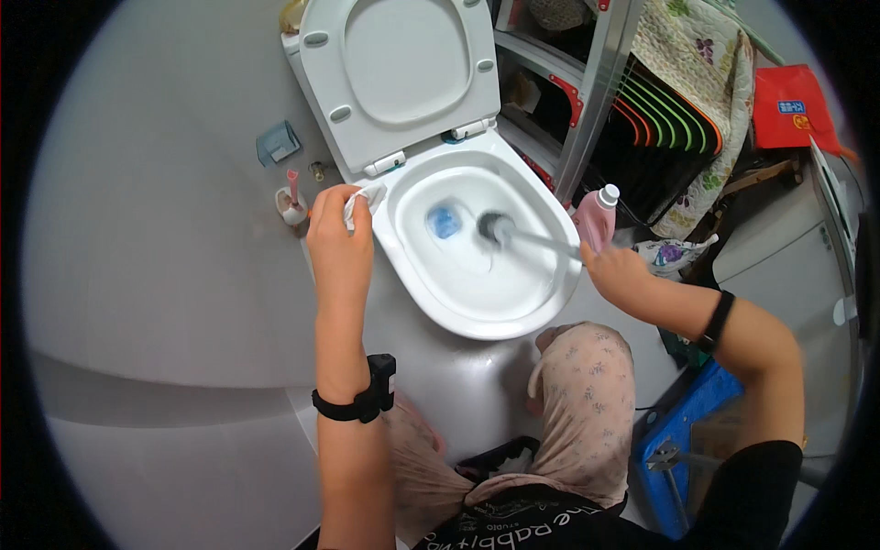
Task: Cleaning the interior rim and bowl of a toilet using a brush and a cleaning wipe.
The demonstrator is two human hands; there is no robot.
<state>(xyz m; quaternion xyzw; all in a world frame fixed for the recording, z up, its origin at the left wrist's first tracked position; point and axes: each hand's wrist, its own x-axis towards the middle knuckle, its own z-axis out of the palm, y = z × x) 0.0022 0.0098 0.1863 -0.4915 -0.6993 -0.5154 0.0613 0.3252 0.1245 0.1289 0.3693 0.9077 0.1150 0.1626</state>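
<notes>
A white toilet [440,302] stands before me with its lid and seat [412,60] raised. In its bowl lies blue-tinted water. My right hand [616,273] grips the pale handle of a toilet brush [541,242], which reaches in over the right rim. The dark brush head is inside the bowl, right of the water, and looks slightly blurred. At the upper left of the rim, my left hand [337,220] is closed on a crumpled white tissue [370,198], near the seat hinge.
A pink bottle [596,218] with a white cap stands right of the toilet. A metal ladder [600,82] and dark folded items with coloured edges [669,105] rise behind it. Along the left wall are a white brush holder [291,206] and a blue-grey box [278,144]. A blue crate [701,403] sits lower right.
</notes>
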